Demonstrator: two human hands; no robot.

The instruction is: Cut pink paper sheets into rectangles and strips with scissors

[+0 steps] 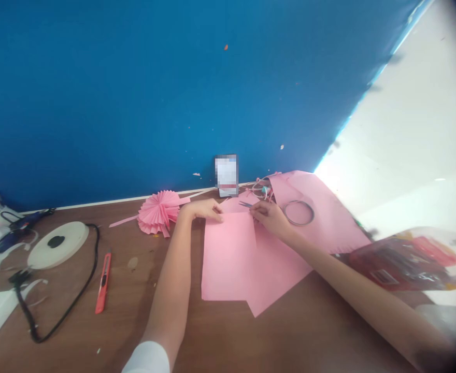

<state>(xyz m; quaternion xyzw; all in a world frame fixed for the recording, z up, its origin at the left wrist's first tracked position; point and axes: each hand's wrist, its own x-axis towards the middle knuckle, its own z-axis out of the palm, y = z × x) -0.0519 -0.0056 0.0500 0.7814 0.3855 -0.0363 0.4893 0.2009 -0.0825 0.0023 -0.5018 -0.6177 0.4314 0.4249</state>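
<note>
A folded pink sheet of paper (230,259) lies on the brown table in front of me, partly over a larger pink sheet (282,264). My left hand (207,209) grips the far edge of the folded sheet, its thumb and fingers at the left corner. Close to the sheet's far right corner, my right hand (266,213) is closed around scissors (245,204). Their slim dark blades point left, just beyond the paper's edge; the handles are hidden in my fingers. A pink pleated paper rosette (160,210) with paper strips rests left of my left hand.
A phone with a blurred screen (227,176) leans on the blue wall. Right of my hand, a ring (298,213) lies on pink paper. On the left are a red box cutter (103,282), a white reel (59,246) and a black cable (67,311). A plastic package (410,259) sits far right.
</note>
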